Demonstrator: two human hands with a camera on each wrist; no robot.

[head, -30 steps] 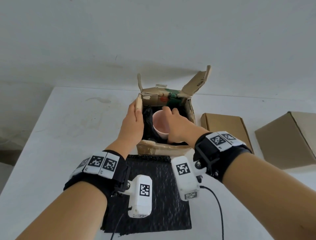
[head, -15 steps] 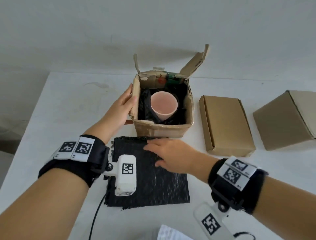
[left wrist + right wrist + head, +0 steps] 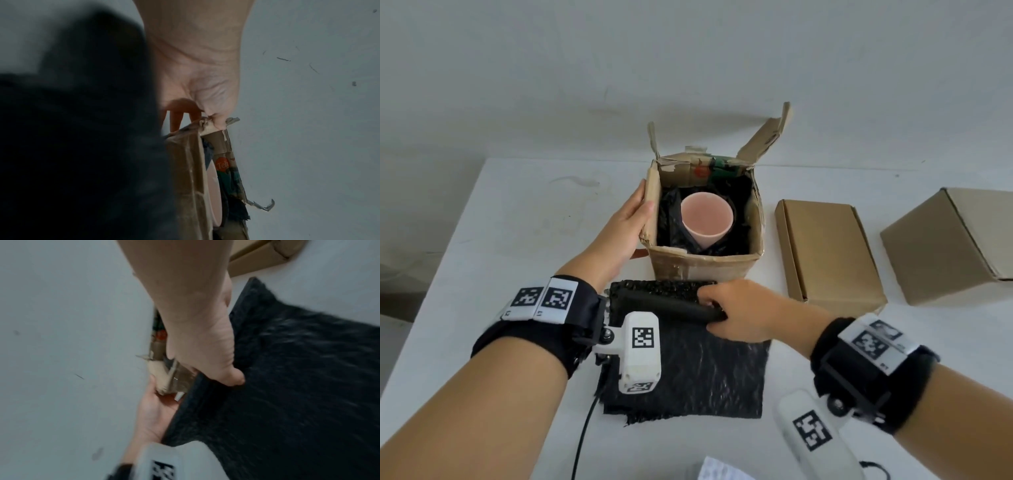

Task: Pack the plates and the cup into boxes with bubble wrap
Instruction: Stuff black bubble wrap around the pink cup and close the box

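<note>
An open, worn cardboard box [image 3: 702, 270] stands mid-table. Inside it a pink cup [image 3: 707, 217] sits upright on black bubble wrap lining. My left hand [image 3: 633, 222] holds the box's left flap, thumb over its edge and fingers outside. The left wrist view shows that hand [image 3: 197, 91] at the torn box [image 3: 185, 170] corner. In front of the box lies a black bubble wrap sheet [image 3: 698, 373]. My right hand [image 3: 736, 311] grips its far edge, which is lifted and curled over. In the right wrist view, that hand [image 3: 197, 344] pinches the sheet [image 3: 298, 386].
A flat closed brown box [image 3: 825, 246] lies right of the open one, and a larger brown box [image 3: 955, 240] sits at the far right. The white table [image 3: 517, 212] meets a wall behind. A white paper [image 3: 719, 472] and a cable [image 3: 582, 442] are near the front edge.
My right hand left the cup in the box, drew back to the sheet, and now grips and lifts its far edge. The left hand stays on the box's left flap.
</note>
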